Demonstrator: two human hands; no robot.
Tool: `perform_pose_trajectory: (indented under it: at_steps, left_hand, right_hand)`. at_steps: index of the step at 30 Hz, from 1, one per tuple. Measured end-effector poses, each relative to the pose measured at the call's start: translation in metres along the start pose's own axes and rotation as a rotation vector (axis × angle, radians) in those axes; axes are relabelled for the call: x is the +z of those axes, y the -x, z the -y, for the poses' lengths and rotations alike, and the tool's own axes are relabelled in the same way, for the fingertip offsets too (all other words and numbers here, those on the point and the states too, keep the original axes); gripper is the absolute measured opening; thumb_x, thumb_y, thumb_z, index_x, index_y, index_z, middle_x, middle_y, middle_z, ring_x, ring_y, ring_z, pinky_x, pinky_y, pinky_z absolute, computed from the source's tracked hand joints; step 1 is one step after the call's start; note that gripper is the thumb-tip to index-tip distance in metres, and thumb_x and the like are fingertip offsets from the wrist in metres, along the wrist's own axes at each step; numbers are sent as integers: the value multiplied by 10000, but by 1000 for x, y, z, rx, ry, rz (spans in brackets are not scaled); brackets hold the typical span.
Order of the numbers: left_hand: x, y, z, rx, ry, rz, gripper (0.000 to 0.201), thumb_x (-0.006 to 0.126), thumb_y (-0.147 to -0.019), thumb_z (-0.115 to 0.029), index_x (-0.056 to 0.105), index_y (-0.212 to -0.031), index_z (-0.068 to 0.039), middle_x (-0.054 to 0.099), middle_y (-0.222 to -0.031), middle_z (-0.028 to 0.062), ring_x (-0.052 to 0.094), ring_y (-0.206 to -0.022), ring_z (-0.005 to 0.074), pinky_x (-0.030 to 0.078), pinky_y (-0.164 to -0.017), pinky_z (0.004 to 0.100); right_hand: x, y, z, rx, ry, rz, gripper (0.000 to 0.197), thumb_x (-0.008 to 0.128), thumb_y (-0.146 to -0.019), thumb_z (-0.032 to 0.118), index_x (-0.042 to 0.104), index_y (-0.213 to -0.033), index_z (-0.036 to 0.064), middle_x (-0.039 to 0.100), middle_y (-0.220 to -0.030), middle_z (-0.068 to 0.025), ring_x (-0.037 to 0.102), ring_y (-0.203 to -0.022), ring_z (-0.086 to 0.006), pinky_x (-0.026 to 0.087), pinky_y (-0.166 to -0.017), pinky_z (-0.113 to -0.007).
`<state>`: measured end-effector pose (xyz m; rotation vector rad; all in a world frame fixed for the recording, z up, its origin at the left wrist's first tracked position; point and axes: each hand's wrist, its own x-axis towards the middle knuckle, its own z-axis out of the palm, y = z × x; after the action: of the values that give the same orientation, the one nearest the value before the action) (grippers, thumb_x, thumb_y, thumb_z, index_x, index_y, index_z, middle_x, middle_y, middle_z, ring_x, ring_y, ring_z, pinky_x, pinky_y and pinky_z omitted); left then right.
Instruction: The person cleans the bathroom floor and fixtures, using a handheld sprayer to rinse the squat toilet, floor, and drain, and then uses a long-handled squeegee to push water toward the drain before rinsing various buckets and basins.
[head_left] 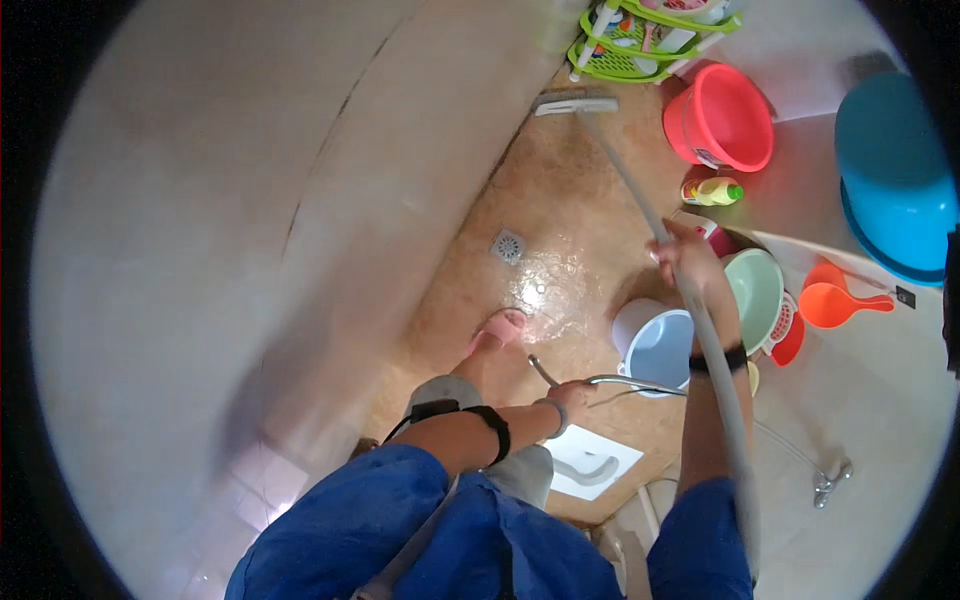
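My right hand (690,262) is wrapped round the long grey pole of a floor brush (625,172). The pole runs back along my right forearm. Its wide white head (577,106) rests on the floor at the far end, close to the wall. Lower down, my left hand (571,397) grips a silver hand shower (541,369), its hose (640,383) passing across a light blue bucket (662,348). Wet floor shines ahead of my left hand. My foot stands there in a pink slipper (499,327).
A square floor drain (508,246) lies by the left wall. Along the right stand a red bucket (735,118), a yellow bottle (712,191) and a pale green basin (756,295). A green rack (640,62) is at the back, a white squat toilet (617,456) near me.
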<state>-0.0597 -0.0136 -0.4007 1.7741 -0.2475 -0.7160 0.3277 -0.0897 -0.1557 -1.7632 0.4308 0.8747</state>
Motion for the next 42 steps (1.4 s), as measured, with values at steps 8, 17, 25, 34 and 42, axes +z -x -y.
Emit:
perform_pose_trajectory:
  at_steps: [8, 17, 25, 34, 42]
  left_hand:
    - [-28, 33, -29, -37, -107, 48, 257, 442, -939, -275, 605, -944, -76, 614, -792, 111, 597, -736, 236, 476, -678, 352]
    - [-41, 17, -93, 961, -1480, 935, 269, 402, -908, -209, 611, -1046, -110, 644, -952, 139, 610, -946, 289, 456, -851, 385]
    - [40, 29, -90, 768, -1260, 874, 240, 491, -817, -172, 721, -798, -109, 676, -978, 86, 590, -972, 238, 422, -830, 392]
    - [160, 86, -221, 1040, -1328, 1159, 243, 493, -833, -181, 663, -916, -29, 648, -997, 165, 632, -919, 316, 484, -809, 437]
    - [282, 104, -214, 1049, -1516, 1229, 252, 469, -851, -192, 660, -933, -50, 640, -981, 185, 619, -928, 357, 477, -828, 454]
  right_hand:
    - [-4, 39, -96, 107, 113, 169, 593, 659, -759, 51, 421, -1296, -32, 595, -697, -81, 517, -487, -128, 424, -419, -282]
    - [35, 315, -217, 416, -366, -43, 612, 624, -696, -24, 453, -1284, -29, 537, -658, -28, 484, -442, -98, 369, -387, -228]
    - [175, 549, -248, 140, -1407, -524, 517, 638, -744, 133, 522, -1219, -35, 592, -723, -86, 474, -439, -96, 362, -377, -219]
    - [337, 709, -256, -442, -1681, -821, 607, 583, -866, 112, 309, -1378, -61, 567, -870, -125, 516, -526, -110, 414, -476, -217]
    - [371, 768, -304, -135, -1977, -1388, 500, 551, -778, 62, 458, -1242, -97, 581, -769, -79, 509, -459, -85, 370, -423, -183]
